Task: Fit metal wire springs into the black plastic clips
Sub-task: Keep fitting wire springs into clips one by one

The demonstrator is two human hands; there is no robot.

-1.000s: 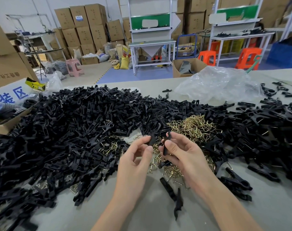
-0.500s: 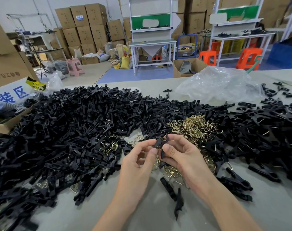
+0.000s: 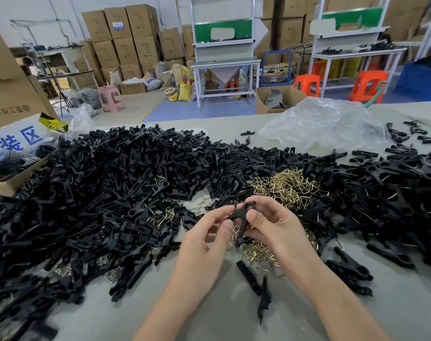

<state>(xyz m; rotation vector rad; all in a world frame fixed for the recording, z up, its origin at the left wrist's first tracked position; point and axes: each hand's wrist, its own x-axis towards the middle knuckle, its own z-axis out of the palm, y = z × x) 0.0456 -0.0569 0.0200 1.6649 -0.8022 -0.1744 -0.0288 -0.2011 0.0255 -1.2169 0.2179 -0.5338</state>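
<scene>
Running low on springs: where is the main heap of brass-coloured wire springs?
Head view: the brass-coloured wire spring heap lies right of centre, just beyond the right hand, ringed by black plastic clips.

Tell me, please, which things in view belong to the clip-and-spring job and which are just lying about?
Belonging to the job:
black clip, held between left hand and right hand
pile of black clips
heap of wire springs

Just lying about:
clear plastic bag
cardboard box on the left
pink stool
orange stools
</scene>
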